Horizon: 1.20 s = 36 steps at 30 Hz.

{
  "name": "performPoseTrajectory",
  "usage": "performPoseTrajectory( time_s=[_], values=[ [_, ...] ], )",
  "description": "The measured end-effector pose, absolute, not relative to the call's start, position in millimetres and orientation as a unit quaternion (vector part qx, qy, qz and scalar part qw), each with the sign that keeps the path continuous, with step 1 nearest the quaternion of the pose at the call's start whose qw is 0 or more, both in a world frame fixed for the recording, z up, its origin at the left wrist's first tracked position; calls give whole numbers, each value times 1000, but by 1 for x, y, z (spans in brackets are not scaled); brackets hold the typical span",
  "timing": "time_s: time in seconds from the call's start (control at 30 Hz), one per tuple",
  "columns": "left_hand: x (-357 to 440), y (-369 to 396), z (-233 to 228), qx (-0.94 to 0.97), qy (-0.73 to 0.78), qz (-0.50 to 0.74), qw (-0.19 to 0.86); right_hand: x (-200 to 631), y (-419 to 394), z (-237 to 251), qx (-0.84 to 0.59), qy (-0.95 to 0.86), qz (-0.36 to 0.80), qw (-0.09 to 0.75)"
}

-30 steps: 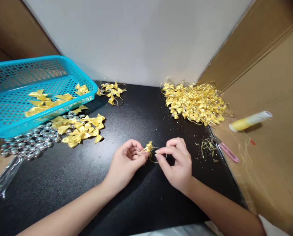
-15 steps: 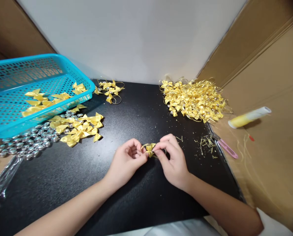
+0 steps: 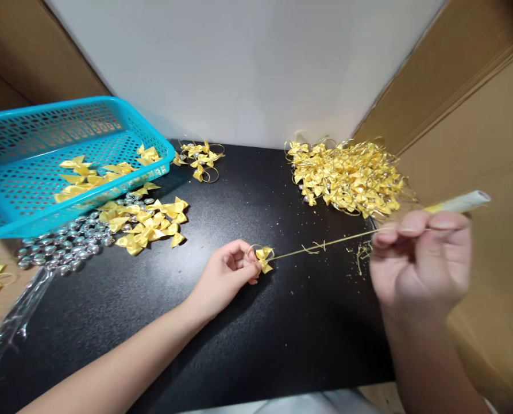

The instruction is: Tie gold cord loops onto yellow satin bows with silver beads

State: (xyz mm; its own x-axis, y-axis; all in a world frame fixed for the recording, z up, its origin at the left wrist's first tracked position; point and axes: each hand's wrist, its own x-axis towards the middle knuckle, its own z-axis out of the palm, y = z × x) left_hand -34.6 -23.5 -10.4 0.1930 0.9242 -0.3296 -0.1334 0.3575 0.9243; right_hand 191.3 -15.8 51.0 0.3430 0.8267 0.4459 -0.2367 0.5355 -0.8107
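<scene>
My left hand (image 3: 227,273) pinches a small yellow satin bow (image 3: 264,257) just above the black tabletop (image 3: 260,333). A thin gold cord (image 3: 325,244) runs taut from the bow to my right hand (image 3: 420,259), which is raised at the right and pinches the cord's far end. Loose yellow bows (image 3: 148,224) lie to the left beside a spread of silver beads (image 3: 66,244).
A blue perforated basket (image 3: 45,167) holding a few bows sits at the left. A large heap of finished bows with gold loops (image 3: 346,178) is at the back right, a small cluster (image 3: 200,156) at the back middle. Cardboard panels flank the table; a yellow-white tube (image 3: 458,202) lies at the right.
My right hand has pulled away from the bow, up and to the right, drawing the gold cord out straight. The left hand keeps hold of the bow in place.
</scene>
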Motion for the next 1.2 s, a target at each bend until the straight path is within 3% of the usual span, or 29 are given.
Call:
performPoseTrajectory(
  time_s=[0.2,0.43,0.53,0.67,0.93,1.2],
  values=[
    [-35,-22,-8,401,502,398,655,214,-11,64,-338,-385,272,814],
    [-34,-23,-11,391,505,402,657,230,-10,68,-322,-350,317,821],
    [-35,-23,-12,380,485,402,677,220,-9,60,-298,-385,426,763],
    [-37,-24,-10,391,466,366,705,185,-12,31,-345,-453,548,613],
    [-36,-29,-4,425,386,365,733,144,-30,-2,-459,-556,579,380],
    [-40,-31,-8,488,388,398,673,139,-32,-7,-463,-582,559,369]
  ],
)
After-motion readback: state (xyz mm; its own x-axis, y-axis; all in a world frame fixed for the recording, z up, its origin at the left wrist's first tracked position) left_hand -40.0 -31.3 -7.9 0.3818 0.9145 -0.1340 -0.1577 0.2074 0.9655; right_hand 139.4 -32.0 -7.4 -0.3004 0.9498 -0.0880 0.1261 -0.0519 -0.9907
